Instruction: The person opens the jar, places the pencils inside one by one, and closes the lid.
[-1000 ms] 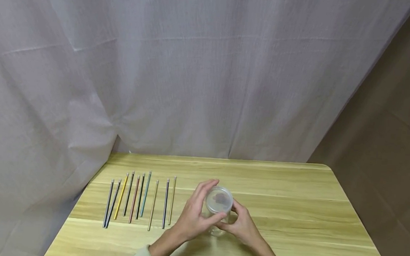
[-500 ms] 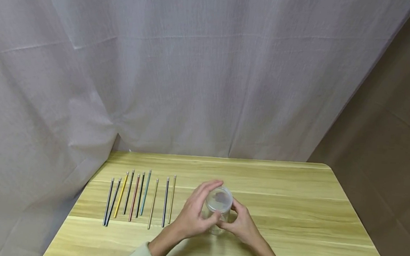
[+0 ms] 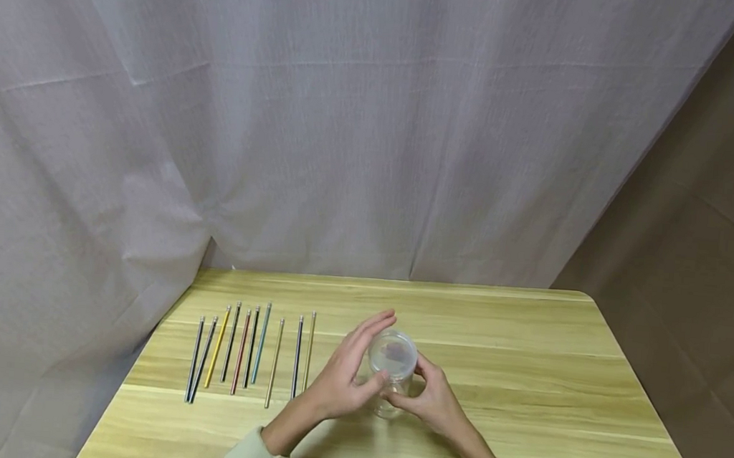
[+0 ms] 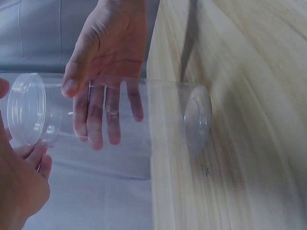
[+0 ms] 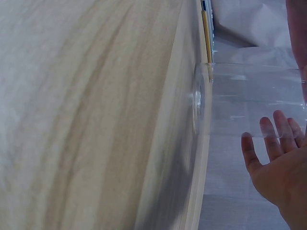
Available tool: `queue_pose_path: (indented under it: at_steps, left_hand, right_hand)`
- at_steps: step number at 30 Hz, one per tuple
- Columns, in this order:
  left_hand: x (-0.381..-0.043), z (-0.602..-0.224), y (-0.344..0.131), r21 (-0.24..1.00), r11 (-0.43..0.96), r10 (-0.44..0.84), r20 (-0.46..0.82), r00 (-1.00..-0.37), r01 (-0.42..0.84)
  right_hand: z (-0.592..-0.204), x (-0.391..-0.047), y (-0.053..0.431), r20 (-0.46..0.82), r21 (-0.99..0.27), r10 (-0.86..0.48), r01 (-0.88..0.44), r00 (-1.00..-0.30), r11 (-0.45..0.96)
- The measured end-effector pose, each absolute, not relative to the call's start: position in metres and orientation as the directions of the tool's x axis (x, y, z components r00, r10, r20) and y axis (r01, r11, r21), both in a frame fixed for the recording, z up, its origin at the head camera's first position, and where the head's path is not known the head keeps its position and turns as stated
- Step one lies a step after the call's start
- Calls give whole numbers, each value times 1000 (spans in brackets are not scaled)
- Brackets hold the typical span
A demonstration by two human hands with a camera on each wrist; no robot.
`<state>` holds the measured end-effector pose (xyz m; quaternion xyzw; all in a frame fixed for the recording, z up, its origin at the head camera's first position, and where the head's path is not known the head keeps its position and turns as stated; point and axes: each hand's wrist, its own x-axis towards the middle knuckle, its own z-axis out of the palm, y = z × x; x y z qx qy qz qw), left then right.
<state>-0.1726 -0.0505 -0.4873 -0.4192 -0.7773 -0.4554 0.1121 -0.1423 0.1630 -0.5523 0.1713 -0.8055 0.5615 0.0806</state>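
Note:
A tall, clear plastic jar (image 4: 163, 108) stands upright on the wooden table, and a translucent round lid (image 3: 392, 353) covers its top. My right hand (image 3: 434, 403) holds the jar's body from the right, thumb in front and fingers behind, seen through the wall in the left wrist view. Around the lid's left side is my left hand (image 3: 345, 378), its fingers extended with a gap to the rim. Its thumb tip overlaps the lid's near edge. Through the clear wall the jar shows nothing inside.
Several pencils lie roughly side by side on the left of the table, among them a yellow pencil (image 3: 218, 347), a red pencil (image 3: 241, 352) and a teal pencil (image 3: 262, 343). A grey curtain (image 3: 347, 148) hangs behind the table's far edge.
My left hand's fingers have spread away from the lid, and its thumb has drawn back to the left. The right hand keeps its hold on the jar, which stays in place.

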Motion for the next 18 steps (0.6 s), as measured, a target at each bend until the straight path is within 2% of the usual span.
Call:
queue_pose_path:
  at_steps: [5, 15, 18]
  left_hand:
    - [-175, -489, -52, 626, 211, 571, 545, -614, 751]
    - [-174, -489, -50, 629, 295, 499, 541, -677, 720]
    - [-175, -487, -51, 612, 306, 517, 536, -667, 729]
  right_hand:
    - [-553, -142, 163, 326, -878, -190, -371, -926, 302]
    - [-553, -142, 163, 328, -875, -197, -375, -924, 305]
    - [-554, -142, 164, 334, -872, -200, -383, -921, 304]
